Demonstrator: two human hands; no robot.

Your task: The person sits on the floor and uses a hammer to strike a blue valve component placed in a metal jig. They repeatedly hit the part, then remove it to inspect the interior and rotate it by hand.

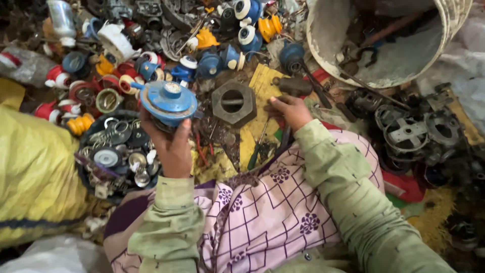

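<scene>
My left hand (172,146) holds up a round blue gas regulator (169,101) with a grey knob on top, above a dark bowl of small metal parts (117,156). My right hand (289,111) rests low on a yellow sheet (262,83), fingers curled near a rusty hammer head (295,86) and beside a big grey hexagonal nut (233,102). A screwdriver (257,146) lies just below that hand. Both arms wear pale green sleeves over a pink patterned cloth on my lap.
A heap of blue, red and yellow regulators (222,55) fills the far side. A dirty white bucket (323,35) with tools lies tipped at the upper right. Dark metal castings (409,131) lie at the right. A yellow sack (35,172) is at the left.
</scene>
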